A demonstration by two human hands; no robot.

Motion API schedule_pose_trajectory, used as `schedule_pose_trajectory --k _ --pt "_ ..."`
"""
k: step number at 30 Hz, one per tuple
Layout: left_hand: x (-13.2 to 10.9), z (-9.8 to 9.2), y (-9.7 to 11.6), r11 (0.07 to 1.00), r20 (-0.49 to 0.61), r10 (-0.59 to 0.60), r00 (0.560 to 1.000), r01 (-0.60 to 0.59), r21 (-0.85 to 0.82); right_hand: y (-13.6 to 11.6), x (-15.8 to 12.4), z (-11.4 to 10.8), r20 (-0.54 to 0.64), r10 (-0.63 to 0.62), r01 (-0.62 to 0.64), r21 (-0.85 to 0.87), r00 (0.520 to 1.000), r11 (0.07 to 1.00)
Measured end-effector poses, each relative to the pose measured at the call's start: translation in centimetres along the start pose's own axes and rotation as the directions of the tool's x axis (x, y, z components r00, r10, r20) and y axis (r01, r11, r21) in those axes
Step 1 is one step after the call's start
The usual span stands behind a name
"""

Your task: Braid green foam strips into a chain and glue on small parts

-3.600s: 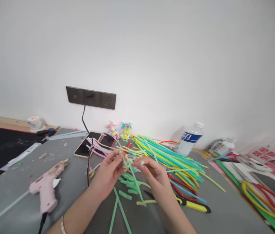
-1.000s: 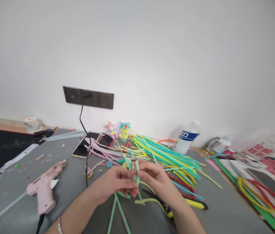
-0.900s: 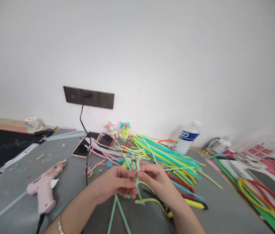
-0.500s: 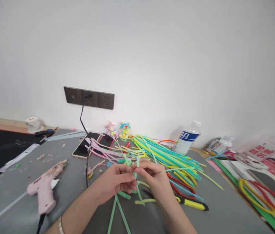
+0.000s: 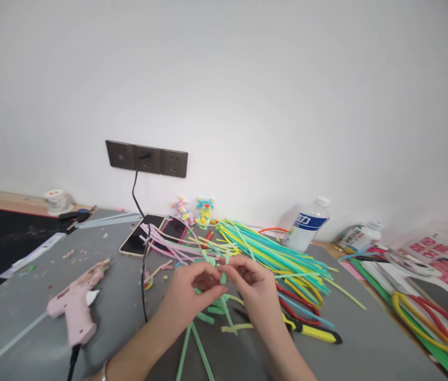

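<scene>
Both hands meet over the grey table (image 5: 25, 301), fingers pinched together on a bent green straw piece (image 5: 224, 264). My left hand (image 5: 190, 293) grips it from the left, and my right hand (image 5: 253, 288) pinches it from the right. Short green straw bits (image 5: 208, 317) and two long green straws (image 5: 192, 352) lie below the hands. A big pile of green, yellow and blue straws (image 5: 271, 254) spreads just behind my right hand.
A pink glue gun (image 5: 75, 307) lies at the left, its black cord (image 5: 140, 211) running to a wall socket. Two phones (image 5: 144, 238), small straw figures (image 5: 204, 209), a water bottle (image 5: 307, 225), a yellow-handled cutter (image 5: 315, 333) and red and yellow tubes (image 5: 426, 323) surround the work area.
Both hands came together from holding a long straw apart, dropped low, then lifted slightly. The green piece between them is now shorter and bent.
</scene>
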State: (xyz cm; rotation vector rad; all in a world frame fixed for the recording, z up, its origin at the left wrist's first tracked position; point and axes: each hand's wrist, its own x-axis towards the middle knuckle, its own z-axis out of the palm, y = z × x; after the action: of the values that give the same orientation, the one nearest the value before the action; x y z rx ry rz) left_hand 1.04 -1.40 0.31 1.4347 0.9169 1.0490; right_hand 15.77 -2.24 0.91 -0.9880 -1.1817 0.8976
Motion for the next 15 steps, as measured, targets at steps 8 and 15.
schedule_pose_trajectory --k 8,15 --pt "-0.04 0.02 -0.05 0.965 -0.052 0.169 0.984 -0.155 0.209 0.04 -0.27 0.51 -0.041 0.037 -0.036 0.034 0.998 0.999" --pt "-0.08 0.15 0.04 0.977 -0.075 0.160 0.984 -0.147 0.152 0.00 -0.29 0.43 -0.009 0.081 -0.080 0.083 0.997 0.993"
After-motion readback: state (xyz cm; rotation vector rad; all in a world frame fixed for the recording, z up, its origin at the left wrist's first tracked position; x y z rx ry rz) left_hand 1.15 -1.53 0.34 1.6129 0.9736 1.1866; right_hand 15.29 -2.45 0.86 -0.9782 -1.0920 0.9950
